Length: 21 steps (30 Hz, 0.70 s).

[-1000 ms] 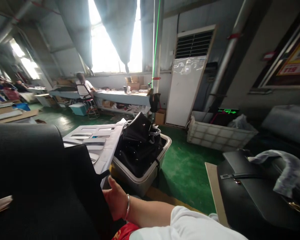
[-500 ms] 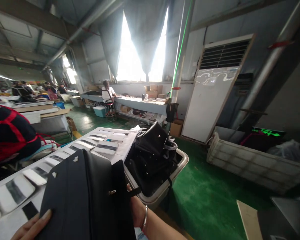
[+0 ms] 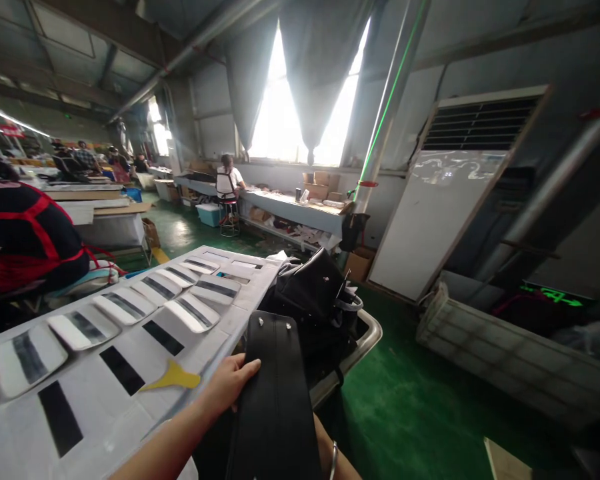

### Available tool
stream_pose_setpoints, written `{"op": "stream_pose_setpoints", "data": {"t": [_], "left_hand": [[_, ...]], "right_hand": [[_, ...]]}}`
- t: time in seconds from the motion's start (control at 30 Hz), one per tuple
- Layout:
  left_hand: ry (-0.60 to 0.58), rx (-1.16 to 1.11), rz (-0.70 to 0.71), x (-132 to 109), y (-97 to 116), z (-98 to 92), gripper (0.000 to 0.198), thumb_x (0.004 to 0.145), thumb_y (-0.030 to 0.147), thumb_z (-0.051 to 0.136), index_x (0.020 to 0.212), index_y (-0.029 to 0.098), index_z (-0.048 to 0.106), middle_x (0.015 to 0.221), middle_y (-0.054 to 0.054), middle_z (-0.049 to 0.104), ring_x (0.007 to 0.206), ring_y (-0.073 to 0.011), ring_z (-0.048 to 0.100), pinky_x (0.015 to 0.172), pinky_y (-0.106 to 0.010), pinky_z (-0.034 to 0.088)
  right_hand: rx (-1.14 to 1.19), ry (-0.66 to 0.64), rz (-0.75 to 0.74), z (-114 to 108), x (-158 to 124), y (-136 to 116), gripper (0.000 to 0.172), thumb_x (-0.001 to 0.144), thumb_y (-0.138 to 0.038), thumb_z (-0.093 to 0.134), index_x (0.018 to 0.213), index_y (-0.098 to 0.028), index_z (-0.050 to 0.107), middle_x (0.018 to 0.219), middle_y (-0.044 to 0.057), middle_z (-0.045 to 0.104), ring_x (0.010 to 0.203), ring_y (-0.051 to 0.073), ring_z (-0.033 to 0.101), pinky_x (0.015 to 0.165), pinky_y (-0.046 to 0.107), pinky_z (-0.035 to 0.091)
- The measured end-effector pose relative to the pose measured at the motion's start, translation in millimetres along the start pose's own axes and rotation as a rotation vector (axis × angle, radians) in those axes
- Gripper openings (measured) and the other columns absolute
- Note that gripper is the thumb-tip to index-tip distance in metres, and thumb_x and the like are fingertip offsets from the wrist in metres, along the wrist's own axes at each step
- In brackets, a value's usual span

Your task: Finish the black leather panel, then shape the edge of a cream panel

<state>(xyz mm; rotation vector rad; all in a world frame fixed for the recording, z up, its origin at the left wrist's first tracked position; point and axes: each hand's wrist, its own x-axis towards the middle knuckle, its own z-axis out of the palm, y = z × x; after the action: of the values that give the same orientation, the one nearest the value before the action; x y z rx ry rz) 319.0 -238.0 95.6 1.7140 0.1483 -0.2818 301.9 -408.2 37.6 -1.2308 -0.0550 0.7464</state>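
Observation:
A black leather-like bag (image 3: 275,393) stands tilted in front of me, with two small metal studs at its far end. My left hand (image 3: 233,381) grips its left edge, thumb on the upper face and fingers curled underneath. My right hand is hidden behind the bag; only the wrist (image 3: 324,443) and a bracelet (image 3: 335,460) show on its right side. Just beyond, more black bags (image 3: 313,290) are heaped in a pale plastic bin (image 3: 373,333). To the left is a white-covered table (image 3: 135,413) bearing pale padded pieces (image 3: 195,315) with dark stripes.
A yellow flat piece (image 3: 175,377) and black strips (image 3: 123,371) lie on the table. A co-worker in red straps (image 3: 35,233) sits at left; another person (image 3: 227,180) sits at a far bench. A long pale crate (image 3: 500,353) stands on the green floor at right.
The bag has moved right and turned, away from over the table toward the bin. My left hand has travelled right with it, uncovering the yellow piece. My view has swung slightly left.

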Motion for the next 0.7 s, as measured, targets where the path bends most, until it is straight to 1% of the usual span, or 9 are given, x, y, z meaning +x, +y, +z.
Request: {"op": "stream_pose_setpoints", "data": {"t": [0.07, 0.1, 0.17, 0.27, 0.33, 0.43, 0.53, 0.6, 0.7], "left_hand": [[-0.066, 0.027, -0.034, 17.5, -14.2, 15.9, 0.044, 0.065, 0.057, 0.061, 0.07, 0.013, 0.057, 0.046, 0.002, 0.049, 0.036, -0.0111, 0.044, 0.032, -0.021, 0.031], [-0.094, 0.023, -0.036, 23.5, -20.9, 23.8, 0.044, 0.064, 0.056, 0.061, 0.071, 0.013, 0.056, 0.047, 0.003, 0.049, 0.037, -0.0108, 0.044, 0.034, -0.021, 0.031], [-0.149, 0.008, -0.025, 30.6, -31.5, 38.6, 0.044, 0.064, 0.056, 0.062, 0.071, 0.013, 0.056, 0.05, 0.002, 0.05, 0.042, -0.0111, 0.047, 0.039, -0.021, 0.035], [-0.235, 0.005, 0.005, 33.2, -39.3, 55.2, 0.045, 0.064, 0.057, 0.061, 0.07, 0.013, 0.056, 0.055, 0.001, 0.053, 0.05, -0.0123, 0.049, 0.046, -0.022, 0.036], [-0.256, 0.052, 0.049, 32.0, -38.4, 61.5, 0.044, 0.067, 0.057, 0.058, 0.067, 0.014, 0.054, 0.056, 0.001, 0.051, 0.052, -0.0122, 0.047, 0.049, -0.022, 0.035], [-0.198, 0.256, 0.176, 25.5, -26.1, 66.6, 0.038, 0.077, 0.051, 0.049, 0.062, 0.016, 0.048, 0.056, 0.002, 0.045, 0.054, -0.0112, 0.043, 0.051, -0.022, 0.03], [-0.041, 0.55, 0.306, 12.7, -1.6, 70.2, 0.034, 0.082, 0.043, 0.044, 0.06, 0.017, 0.042, 0.054, 0.003, 0.04, 0.054, -0.0104, 0.038, 0.053, -0.023, 0.025], [0.046, 0.68, 0.336, 2.1, 15.7, 70.8, 0.033, 0.082, 0.041, 0.045, 0.059, 0.018, 0.039, 0.053, 0.004, 0.038, 0.052, -0.0101, 0.036, 0.053, -0.024, 0.022], [0.094, 0.762, 0.311, -14.8, 29.5, 65.9, 0.035, 0.081, 0.046, 0.046, 0.06, 0.019, 0.037, 0.053, 0.004, 0.04, 0.051, -0.0105, 0.037, 0.052, -0.025, 0.022]], "right_hand": [[0.165, -0.056, 0.016, -11.5, -7.2, 7.2, 0.067, 0.071, -0.072, 0.034, 0.095, -0.019, 0.066, 0.093, 0.014, 0.062, 0.094, 0.029, 0.059, 0.078, 0.044, 0.046], [0.243, -0.046, 0.038, -17.7, -12.4, 12.6, 0.072, 0.071, -0.075, 0.029, 0.095, -0.018, 0.065, 0.092, 0.014, 0.062, 0.092, 0.029, 0.06, 0.077, 0.045, 0.046], [0.338, 0.085, 0.088, -29.5, -23.5, 25.8, 0.076, 0.071, -0.078, 0.025, 0.095, -0.018, 0.064, 0.089, 0.014, 0.063, 0.088, 0.029, 0.061, 0.075, 0.046, 0.047], [0.379, 0.292, 0.129, -44.1, -34.2, 45.3, 0.067, 0.072, -0.074, 0.035, 0.094, -0.018, 0.064, 0.088, 0.013, 0.064, 0.084, 0.029, 0.063, 0.073, 0.045, 0.047], [0.42, 0.294, 0.126, -52.0, -35.2, 53.2, 0.058, 0.074, -0.067, 0.043, 0.094, -0.017, 0.064, 0.089, 0.013, 0.064, 0.085, 0.028, 0.063, 0.076, 0.044, 0.047], [0.511, 0.168, 0.092, -61.6, -29.9, 54.2, 0.052, 0.075, -0.057, 0.047, 0.097, -0.013, 0.064, 0.088, 0.014, 0.065, 0.086, 0.026, 0.063, 0.081, 0.044, 0.046], [0.569, 0.057, 0.033, -67.3, -21.9, 46.3, 0.051, 0.076, -0.053, 0.048, 0.101, -0.011, 0.062, 0.09, 0.013, 0.066, 0.088, 0.024, 0.062, 0.084, 0.044, 0.045], [0.578, 0.012, -0.002, -68.5, -17.5, 40.1, 0.05, 0.076, -0.052, 0.049, 0.103, -0.012, 0.061, 0.092, 0.013, 0.066, 0.091, 0.024, 0.062, 0.085, 0.043, 0.044], [0.578, -0.027, -0.016, -67.4, -13.2, 33.4, 0.053, 0.075, -0.055, 0.05, 0.105, -0.013, 0.061, 0.094, 0.012, 0.066, 0.093, 0.024, 0.061, 0.085, 0.042, 0.044]]}}
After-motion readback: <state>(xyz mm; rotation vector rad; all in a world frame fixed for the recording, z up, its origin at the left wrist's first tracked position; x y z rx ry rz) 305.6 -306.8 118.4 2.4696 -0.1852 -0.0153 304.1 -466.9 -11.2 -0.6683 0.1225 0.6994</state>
